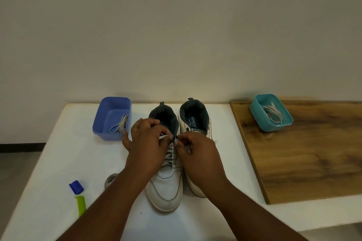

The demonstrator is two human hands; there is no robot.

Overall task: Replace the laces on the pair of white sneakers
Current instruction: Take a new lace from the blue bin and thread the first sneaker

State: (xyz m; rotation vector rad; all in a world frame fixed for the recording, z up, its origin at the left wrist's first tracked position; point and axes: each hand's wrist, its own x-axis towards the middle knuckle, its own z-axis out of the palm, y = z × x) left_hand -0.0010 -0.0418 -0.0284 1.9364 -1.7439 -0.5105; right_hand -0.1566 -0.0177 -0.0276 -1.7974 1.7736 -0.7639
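Two white sneakers stand side by side on the white surface [58,162], toes toward the person. The left sneaker [166,188] is partly laced; the right sneaker [195,123] sits touching it, its lower part hidden under the right wrist.

The left hand [146,143] lies over the left sneaker's collar, its fingers [156,129] curled and pinching the end of a white lace [164,136] near the top eyelets. The right hand [197,152] sits just beside it, fingers curled in a narrow pinch at the lace on the other side of the tongue. Crossed lacing [170,154] shows directly below both sets of fingers.

Beyond the left fingers, near them, stands a blue-violet tub [105,119] holding a grey lace [120,125]. Well apart from the right fingers, on a wooden board [313,158], stands a teal tub [260,121] with a pale lace [272,113] coiled inside.

Nearer the person than the left fingers lie a blue-capped item with a green strap [79,195] and a small grey object [110,180], partly hidden by the left forearm; what it is cannot be told.
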